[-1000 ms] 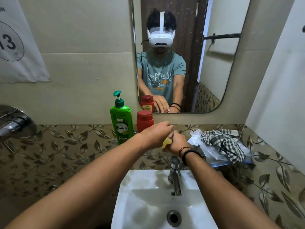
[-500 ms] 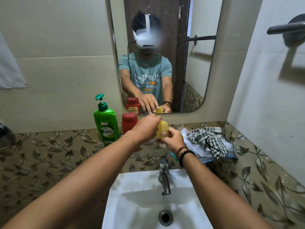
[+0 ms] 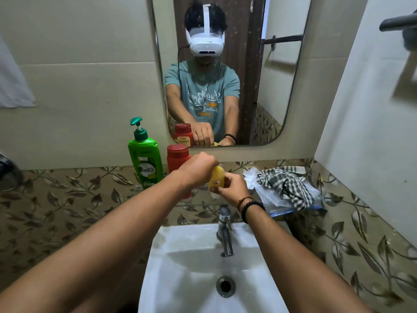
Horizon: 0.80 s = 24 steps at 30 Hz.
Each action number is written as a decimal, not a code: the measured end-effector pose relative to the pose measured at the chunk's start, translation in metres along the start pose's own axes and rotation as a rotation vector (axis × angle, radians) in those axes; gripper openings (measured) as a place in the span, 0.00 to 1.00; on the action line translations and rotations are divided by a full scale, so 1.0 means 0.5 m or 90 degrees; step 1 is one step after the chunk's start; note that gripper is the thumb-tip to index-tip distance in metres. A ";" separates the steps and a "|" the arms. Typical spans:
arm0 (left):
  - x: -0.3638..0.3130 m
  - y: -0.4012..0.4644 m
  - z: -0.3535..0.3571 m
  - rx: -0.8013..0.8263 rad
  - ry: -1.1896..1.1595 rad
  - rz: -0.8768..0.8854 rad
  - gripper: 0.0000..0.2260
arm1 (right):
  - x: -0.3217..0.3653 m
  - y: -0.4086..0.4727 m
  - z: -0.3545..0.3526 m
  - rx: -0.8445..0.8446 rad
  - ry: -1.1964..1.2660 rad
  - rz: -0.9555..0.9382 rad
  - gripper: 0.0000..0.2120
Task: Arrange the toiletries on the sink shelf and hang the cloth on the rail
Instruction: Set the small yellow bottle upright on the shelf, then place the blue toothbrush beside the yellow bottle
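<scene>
while the green pump bottle [image 3: 145, 154] and the red container [image 3: 178, 158] are already standing side by side on the glass shelf [image 3: 158, 203] left of centre, the job is looking only partly done. both hands are meeting just above centre frame around a small yellow bottle [image 3: 217, 179], which is hovering over the shelf and not yet set down. the left hand [image 3: 198, 167] is curling closed over its top, knuckles up, as if working the cap, though the cap itself is hidden. the right hand [image 3: 233, 189] is wrapping its fingers around the lower body, thumb across the front, beaded bands showing at the wrist. the checked cloth [image 3: 284, 185] is lying crumpled on a plastic bag [image 3: 273, 204] at centre right, well apart from the blurred dark rail [image 3: 397, 21] in the upper right corner, so hanging it is still waiting.
</scene>
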<state>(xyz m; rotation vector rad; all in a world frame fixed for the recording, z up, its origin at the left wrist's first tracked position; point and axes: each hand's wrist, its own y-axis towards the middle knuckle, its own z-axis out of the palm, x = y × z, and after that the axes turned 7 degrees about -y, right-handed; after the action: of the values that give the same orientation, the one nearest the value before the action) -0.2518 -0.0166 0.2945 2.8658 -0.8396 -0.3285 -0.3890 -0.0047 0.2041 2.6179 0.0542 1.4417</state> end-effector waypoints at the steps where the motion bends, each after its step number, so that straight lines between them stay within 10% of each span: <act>1: 0.001 -0.001 0.000 0.005 0.003 -0.001 0.10 | 0.000 0.002 0.000 0.004 -0.002 0.002 0.12; 15: -0.007 -0.003 -0.009 -0.041 0.005 0.067 0.22 | 0.004 0.012 -0.057 0.018 -0.021 0.025 0.29; 24: -0.048 -0.019 -0.001 -0.158 0.021 0.272 0.14 | -0.017 0.012 -0.130 0.052 -0.410 -0.001 0.14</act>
<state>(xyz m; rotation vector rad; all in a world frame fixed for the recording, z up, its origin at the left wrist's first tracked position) -0.2666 0.0045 0.2973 2.3823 -1.2698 -0.3063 -0.4488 -0.0039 0.2322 3.0057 0.0398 0.5474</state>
